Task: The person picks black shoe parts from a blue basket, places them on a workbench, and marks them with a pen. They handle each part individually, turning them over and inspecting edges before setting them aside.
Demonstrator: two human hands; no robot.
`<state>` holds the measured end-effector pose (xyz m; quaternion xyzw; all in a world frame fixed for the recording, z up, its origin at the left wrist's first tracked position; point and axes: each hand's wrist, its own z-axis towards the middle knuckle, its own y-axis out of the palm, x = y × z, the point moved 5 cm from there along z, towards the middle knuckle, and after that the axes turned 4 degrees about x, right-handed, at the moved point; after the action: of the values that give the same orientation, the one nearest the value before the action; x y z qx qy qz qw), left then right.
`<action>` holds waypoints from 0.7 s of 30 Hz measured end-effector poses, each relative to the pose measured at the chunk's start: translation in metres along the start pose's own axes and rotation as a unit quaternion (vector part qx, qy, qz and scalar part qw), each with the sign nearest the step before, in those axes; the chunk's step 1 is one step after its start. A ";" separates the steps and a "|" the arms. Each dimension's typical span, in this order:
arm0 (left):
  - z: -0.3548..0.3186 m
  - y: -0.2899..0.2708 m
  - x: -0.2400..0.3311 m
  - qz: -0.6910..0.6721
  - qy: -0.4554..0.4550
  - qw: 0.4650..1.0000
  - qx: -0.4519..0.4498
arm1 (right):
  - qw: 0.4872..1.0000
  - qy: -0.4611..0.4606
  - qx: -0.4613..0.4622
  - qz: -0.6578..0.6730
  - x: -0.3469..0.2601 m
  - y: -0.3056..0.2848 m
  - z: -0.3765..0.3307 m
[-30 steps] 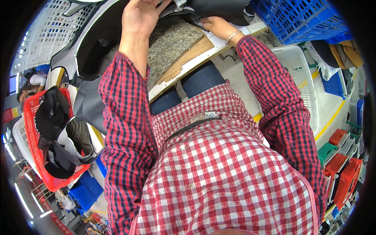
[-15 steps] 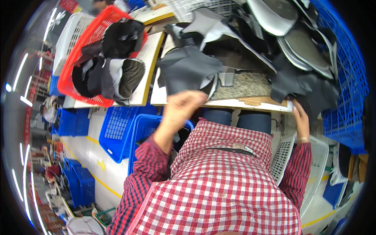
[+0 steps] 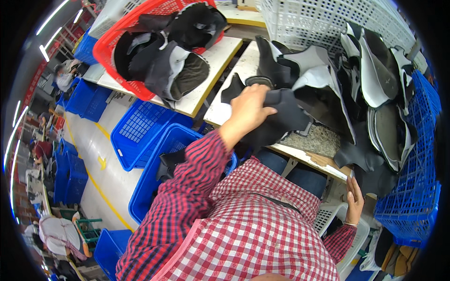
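Observation:
My left hand (image 3: 251, 110) lies over a black shoe upper (image 3: 287, 112) near the front edge of the white worktable (image 3: 218, 110). Its fingers curl over the upper's far edge, and the thumb rests on the dark material. My right hand (image 3: 355, 201) is at the table's right front edge, fingers stretched upward, nothing visible in them. Beside its fingertips, a black piece (image 3: 358, 154) hangs over the edge. Behind my left hand, more uppers with pale lining (image 3: 316, 75) lie heaped. A speckled grey slab (image 3: 314, 142) is set on the table.
A red basket (image 3: 104, 54) of dark uppers stands at far left. Blue crates (image 3: 133, 133) sit on the floor below it. A white crate (image 3: 328, 21) is at the back, a blue basket (image 3: 412, 196) at right. People sit at work far left.
The view has turned and shifted. My left hand has moved from the table's front edge onto the black upper. The right hand stays by the edge, its fingers now straighter.

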<state>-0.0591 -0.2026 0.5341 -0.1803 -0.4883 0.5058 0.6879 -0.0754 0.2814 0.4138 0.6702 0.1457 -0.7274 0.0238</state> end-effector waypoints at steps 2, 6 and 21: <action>-0.013 -0.032 0.001 -0.119 0.001 0.992 0.029 | 0.996 -0.016 -0.046 0.070 -0.019 0.020 -0.004; -0.021 -0.113 -0.004 -0.456 -0.020 0.879 0.134 | 0.961 -0.022 -0.243 0.131 -0.062 0.086 0.016; -0.036 -0.056 -0.012 -0.342 -0.047 0.939 0.009 | 0.918 0.027 -0.318 0.234 -0.107 0.249 0.114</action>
<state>0.0005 -0.2275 0.5529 0.0275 -0.5479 0.2524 0.7971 -0.1182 -0.0016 0.4811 0.6614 0.2087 -0.5983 0.4013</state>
